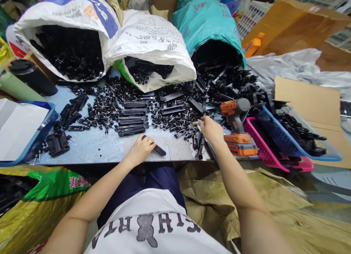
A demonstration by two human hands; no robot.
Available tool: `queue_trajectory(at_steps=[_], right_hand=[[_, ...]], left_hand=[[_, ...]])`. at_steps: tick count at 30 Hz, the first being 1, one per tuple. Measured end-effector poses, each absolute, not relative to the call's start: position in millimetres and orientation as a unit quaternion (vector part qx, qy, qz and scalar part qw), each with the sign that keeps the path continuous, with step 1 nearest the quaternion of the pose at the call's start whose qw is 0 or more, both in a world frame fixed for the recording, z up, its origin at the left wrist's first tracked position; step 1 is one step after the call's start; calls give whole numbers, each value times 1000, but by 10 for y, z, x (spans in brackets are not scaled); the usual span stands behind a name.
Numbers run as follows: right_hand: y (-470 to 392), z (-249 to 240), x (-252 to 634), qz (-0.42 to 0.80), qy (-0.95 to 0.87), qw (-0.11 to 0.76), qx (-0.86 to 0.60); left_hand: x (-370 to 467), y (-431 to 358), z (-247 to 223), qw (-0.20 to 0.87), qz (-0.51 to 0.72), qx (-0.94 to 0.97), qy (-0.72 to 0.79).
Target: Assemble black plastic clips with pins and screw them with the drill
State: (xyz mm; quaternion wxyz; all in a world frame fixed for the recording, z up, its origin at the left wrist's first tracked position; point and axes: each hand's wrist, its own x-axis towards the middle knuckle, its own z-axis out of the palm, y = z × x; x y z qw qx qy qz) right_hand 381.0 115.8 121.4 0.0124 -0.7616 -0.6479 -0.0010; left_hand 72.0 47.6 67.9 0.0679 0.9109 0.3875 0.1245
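My left hand [141, 150], with a ring on one finger, is closed on a long black plastic piece [159, 149] at the table's front edge. Over on the right, my right hand [212, 131] has its fingers closed at the edge of the pile of small parts. A yellowish tip [194, 123] and a short metal rod show by its fingertips; what it grips I cannot make out. Beside that hand an orange and black cordless drill [235, 124] stands on its battery. Between and beyond the hands lie a stack of black plastic bars [133, 118] and many black-headed screws [105, 104].
Two white sacks [161, 34] and a teal sack [208, 25] of black parts lie open at the back. Blue [326, 156] and pink [270, 160] baskets stand right; another blue basket [26, 151] and a black-lidded cup [33, 76] stand left. A yellow-green sack [52, 195] sits below.
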Motion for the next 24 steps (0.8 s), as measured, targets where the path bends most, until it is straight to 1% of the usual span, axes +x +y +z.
queue_trajectory(at_steps=[3, 5, 7, 10, 12, 13, 15, 17, 18, 20, 24], right_hand=[[832, 1066, 3963, 24, -573, -68, -816], [681, 952, 3983, 56, -566, -78, -819], [607, 892, 3966, 66, -563, -47, -823], [567, 947, 3873, 54, -612, 66, -787], [531, 1029, 3747, 91, -724, 120, -674], [506, 1061, 3665, 127, -786, 117, -593], [450, 1077, 3473, 192, -874, 55, -442], [404, 1019, 3281, 202, -907, -30, -369], [389, 971, 3199, 186, -911, -60, -362], [371, 869, 3075, 150, -911, -88, -374], [334, 790, 2966, 105, -904, -79, -407]], left_hand=[[760, 551, 668, 61, 124, 922, 363], [810, 574, 639, 72, 108, 929, 346], [840, 578, 615, 84, 80, 927, 356], [795, 537, 613, 82, 46, 905, 415], [725, 493, 628, 73, 30, 880, 468], [692, 474, 636, 74, 26, 871, 485], [652, 452, 650, 97, 35, 868, 486], [655, 457, 663, 137, 54, 879, 453], [669, 466, 671, 153, 60, 884, 438], [707, 485, 686, 169, 60, 887, 426], [750, 483, 685, 163, 64, 891, 419]])
